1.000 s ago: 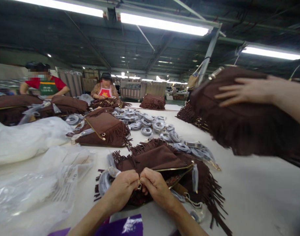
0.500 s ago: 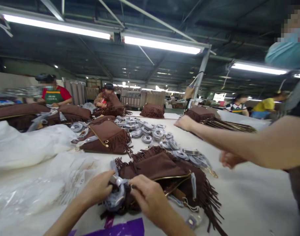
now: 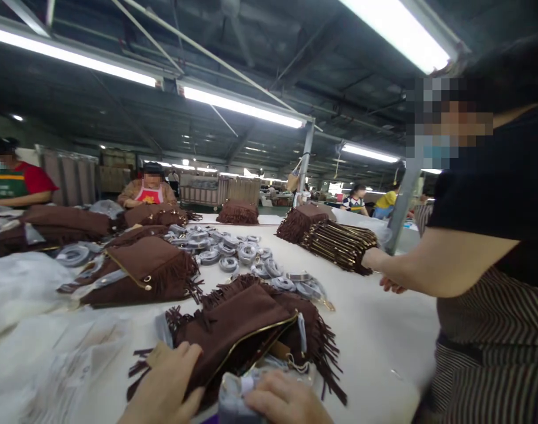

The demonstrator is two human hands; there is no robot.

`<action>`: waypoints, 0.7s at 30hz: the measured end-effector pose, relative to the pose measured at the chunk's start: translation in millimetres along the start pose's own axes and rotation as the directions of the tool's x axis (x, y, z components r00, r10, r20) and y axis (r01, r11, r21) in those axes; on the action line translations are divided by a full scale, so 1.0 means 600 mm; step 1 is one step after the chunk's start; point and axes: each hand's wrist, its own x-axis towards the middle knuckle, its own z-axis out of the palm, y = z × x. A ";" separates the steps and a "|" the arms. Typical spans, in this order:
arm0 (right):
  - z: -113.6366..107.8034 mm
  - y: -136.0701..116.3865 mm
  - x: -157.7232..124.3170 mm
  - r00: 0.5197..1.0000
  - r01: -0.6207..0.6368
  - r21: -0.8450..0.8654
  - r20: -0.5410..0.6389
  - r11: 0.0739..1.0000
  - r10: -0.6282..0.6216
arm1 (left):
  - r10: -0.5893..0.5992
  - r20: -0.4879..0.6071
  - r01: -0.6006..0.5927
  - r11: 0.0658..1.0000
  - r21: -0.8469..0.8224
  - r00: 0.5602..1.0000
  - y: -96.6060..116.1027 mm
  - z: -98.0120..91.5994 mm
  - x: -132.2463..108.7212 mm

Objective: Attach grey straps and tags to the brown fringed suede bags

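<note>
A dark brown fringed handbag (image 3: 238, 324) lies in front of me, its gold zipper gaping. My left hand (image 3: 169, 377) has its near left edge between thumb and fingers, beside a tan tag (image 3: 159, 355). Closed around a coiled strap in grey plastic wrap (image 3: 236, 400) is my right hand (image 3: 286, 397), low in front of the zipper opening. The right hand's fingertips press on the wrap; its lower part is cut off by the frame. A small wrapped zipper pull (image 3: 301, 333) hangs at the zipper's end.
Several wrapped strap coils (image 3: 228, 264) are heaped beyond the bag. Another fringed bag (image 3: 152, 265) sits at left, near clear plastic sheets (image 3: 70, 353). On the right, a co-worker's arm (image 3: 410, 277) reaches to a stack of gold-edged brown pieces (image 3: 339, 238).
My view has swung right. My right hand has brought the wrapped strap from the bag's left side to its near front. The left hand has moved onto the bag's edge. The co-worker has turned toward the stack.
</note>
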 end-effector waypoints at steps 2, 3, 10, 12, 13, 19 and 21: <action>-0.028 0.016 -0.018 0.998 -0.043 0.054 0.048 0.998 0.040 | 0.004 -0.033 0.000 0.993 0.117 0.999 0.015 0.038 0.011; -0.037 0.021 -0.022 0.998 -0.048 0.083 0.056 0.995 0.043 | -0.004 -0.025 0.008 0.989 0.148 1.000 0.023 0.049 0.015; -0.040 0.023 0.015 0.995 0.016 0.074 0.095 0.997 -0.023 | -0.058 -0.036 0.064 0.972 0.224 0.998 0.036 0.019 0.020; -0.039 0.015 0.036 0.995 0.086 0.014 0.058 0.996 -0.087 | -0.054 -0.059 0.067 0.968 0.241 0.997 0.029 0.009 0.020; -0.036 0.012 0.046 0.992 0.119 -0.011 0.052 0.993 -0.118 | -0.052 -0.067 0.067 0.968 0.241 0.996 0.024 0.007 0.020; 0.037 0.054 0.067 0.972 -0.033 -0.159 0.223 0.987 0.068 | 0.014 -0.164 0.028 0.968 0.250 0.986 -0.002 0.022 0.021; 0.078 0.086 0.062 0.958 -0.195 -0.187 0.175 0.963 0.228 | 0.093 -0.126 -0.060 0.968 0.243 0.988 -0.008 0.036 0.020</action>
